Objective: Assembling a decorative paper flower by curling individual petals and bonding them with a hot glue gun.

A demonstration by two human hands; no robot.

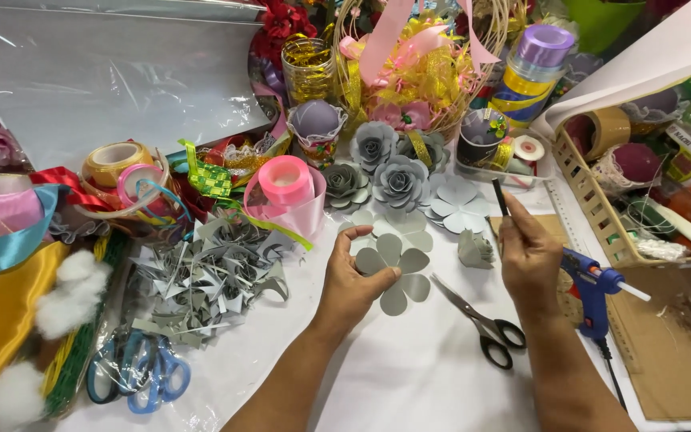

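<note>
I look down over a crowded craft bench (409,384) covered in white sheet. My left hand (351,280) is closed on a flat grey paper flower cut-out (394,272), thumb above and fingers curled under its left petals, holding it just off the bench near the middle of the view. My right hand (529,258), to the right of that cut-out, is closed around a thin dark stick (500,196) that points upward.

Taking the cut-out as the landmark: just behind it lie more flat grey petal shapes (457,204), not yet rolled. Further behind stand three finished grey paper roses (385,172), fully curled and set close together. A small half-shaped grey piece (475,250) sits to its right, near my right hand. I judge the work to be partway: some roses done, several flat pieces left to curl and build.

Black-handled scissors (481,324) lie just right and in front of the cut-out. A blue glue gun (593,292) rests further right, on cardboard. To the left, a heap of grey paper offcuts (205,276); behind that, a pink ribbon roll (285,182). Blue scissors (141,372) lie far left and in front
</note>
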